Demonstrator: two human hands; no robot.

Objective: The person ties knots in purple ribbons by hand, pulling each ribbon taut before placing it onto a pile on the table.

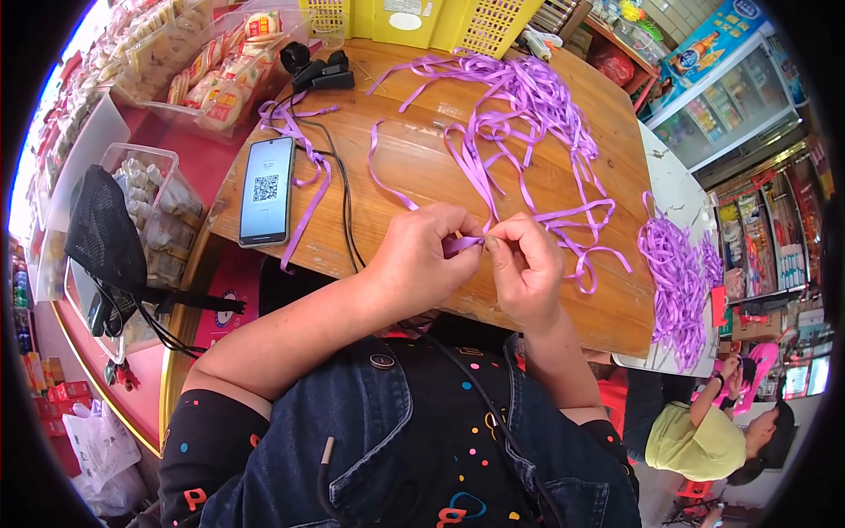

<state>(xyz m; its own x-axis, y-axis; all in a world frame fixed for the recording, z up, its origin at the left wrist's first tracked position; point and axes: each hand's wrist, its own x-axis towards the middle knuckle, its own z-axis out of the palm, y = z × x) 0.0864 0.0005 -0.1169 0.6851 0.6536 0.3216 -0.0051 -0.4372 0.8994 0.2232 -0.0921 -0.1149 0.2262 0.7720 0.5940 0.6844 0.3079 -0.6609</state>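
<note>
Both my hands meet above the near edge of the wooden table, pinching a purple ribbon (464, 244) between them. My left hand (424, 255) has its fingers curled round the ribbon, with a folded part showing at the fingertips. Close beside it, my right hand (526, 264) pinches the ribbon between thumb and forefinger. From my hands the strip runs up toward a loose heap of purple ribbons (537, 97) on the far right of the table. Whether there is a knot between my fingertips is hidden.
A phone (267, 191) lies at the table's left, beside another purple ribbon and a black cable. Behind stands a yellow basket (409, 26). More purple ribbons (673, 282) lie on a white table at right. Packaged snacks (231, 75) fill boxes at left. A person (704, 440) sits at lower right.
</note>
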